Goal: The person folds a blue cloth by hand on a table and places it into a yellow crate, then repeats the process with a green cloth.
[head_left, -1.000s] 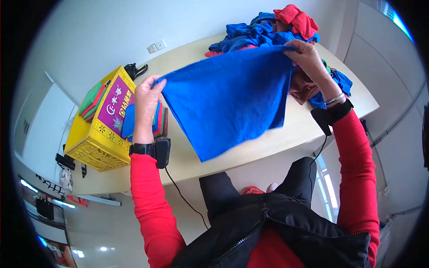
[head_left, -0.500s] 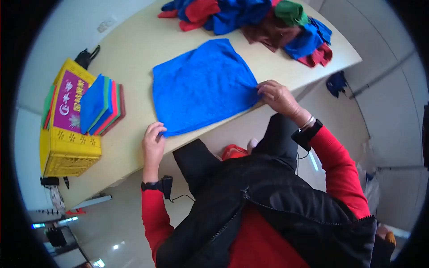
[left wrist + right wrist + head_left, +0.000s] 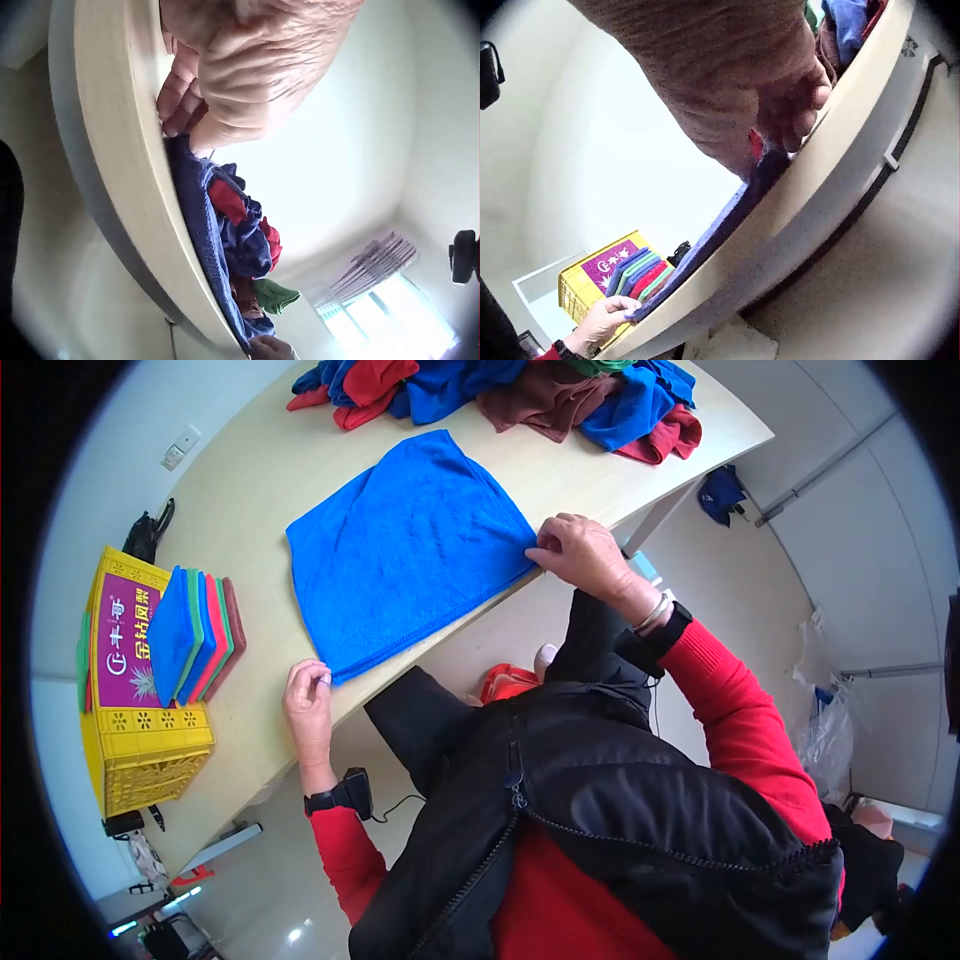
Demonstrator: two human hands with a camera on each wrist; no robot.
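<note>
A blue cloth (image 3: 410,550) lies spread on the table, its near edge running along the table's front edge. My left hand (image 3: 308,705) pinches the near left corner between thumb and fingers. In the left wrist view that hand (image 3: 255,75) is close up, the cloth's edge (image 3: 196,202) leading away from its fingertips. At the near right corner, my right hand (image 3: 585,560) pinches the cloth with curled fingers. The right wrist view has the right hand (image 3: 727,90) large, with the cloth (image 3: 712,232) stretching from it toward the left hand.
Left on the table stands a yellow crate (image 3: 150,735) with a purple label. Folded cloths (image 3: 195,635) in several colours lean against it. A heap of loose blue, red, brown and green cloths (image 3: 550,400) lies at the back. A black item (image 3: 150,532) sits behind the crate.
The blue cloth, held up in the air a second ago, came down onto the table. Both hands stay at its near corners. The view has since shifted, with the cloth appearing further left.
</note>
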